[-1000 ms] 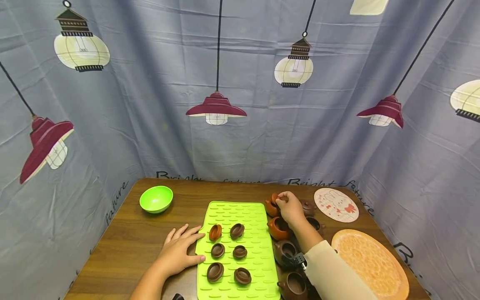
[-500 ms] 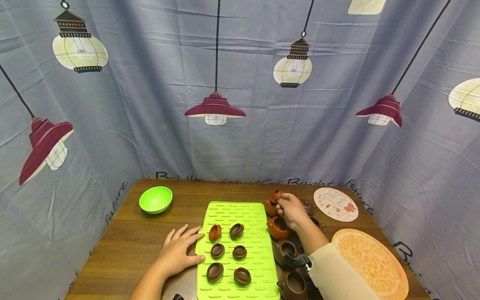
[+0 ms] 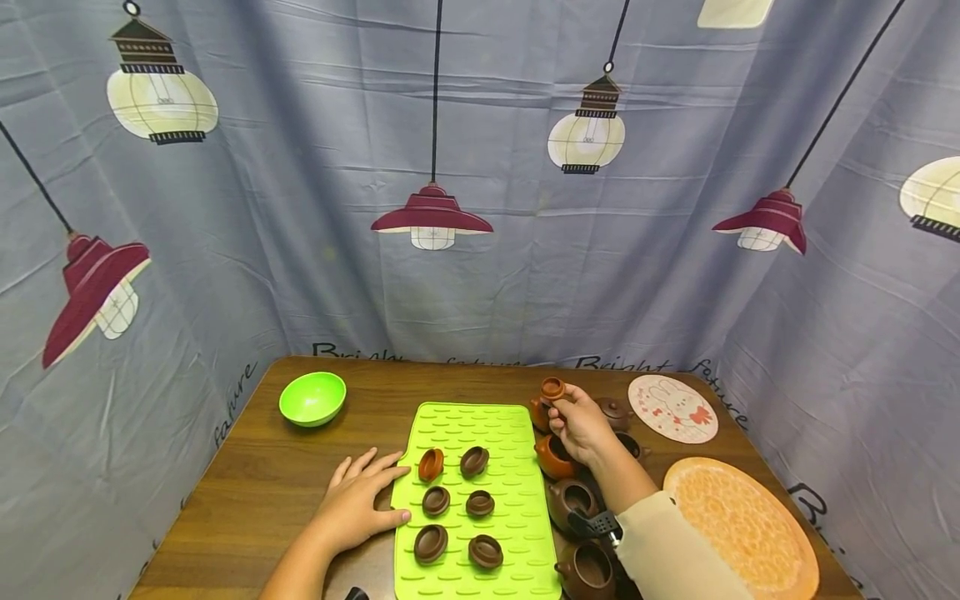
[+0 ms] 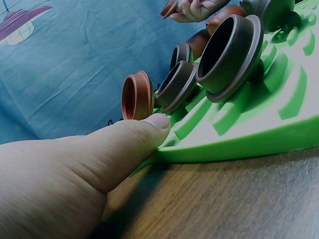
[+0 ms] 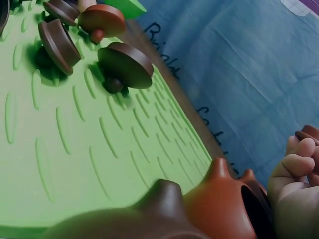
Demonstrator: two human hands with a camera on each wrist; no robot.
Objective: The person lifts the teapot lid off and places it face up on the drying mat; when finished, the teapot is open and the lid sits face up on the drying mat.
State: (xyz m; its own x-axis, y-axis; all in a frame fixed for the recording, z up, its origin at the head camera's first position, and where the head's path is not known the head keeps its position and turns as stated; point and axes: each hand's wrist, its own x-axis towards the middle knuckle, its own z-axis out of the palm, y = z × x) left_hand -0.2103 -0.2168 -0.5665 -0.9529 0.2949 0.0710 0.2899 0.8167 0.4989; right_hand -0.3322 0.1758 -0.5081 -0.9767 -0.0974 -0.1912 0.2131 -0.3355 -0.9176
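Observation:
My right hand pinches a small orange-red teapot lid, its hollow underside turned up, above the orange teapot at the far end of the row. In the right wrist view the fingers and the edge of that lid show at the right. My left hand lies spread, its fingertips and thumb on the left edge of the green mat. Upturned lids lie on the mat: an orange one and several brown ones, such as the near brown lid.
Lidless teapots line the mat's right side, including an orange teapot and a brown teapot. A lidded brown teapot stands behind my right hand. Elsewhere are a green bowl, a rabbit-print mat and a round tan mat.
The lid has come up off the far orange teapot in my right hand and turned so its underside shows. My left hand has stayed in place.

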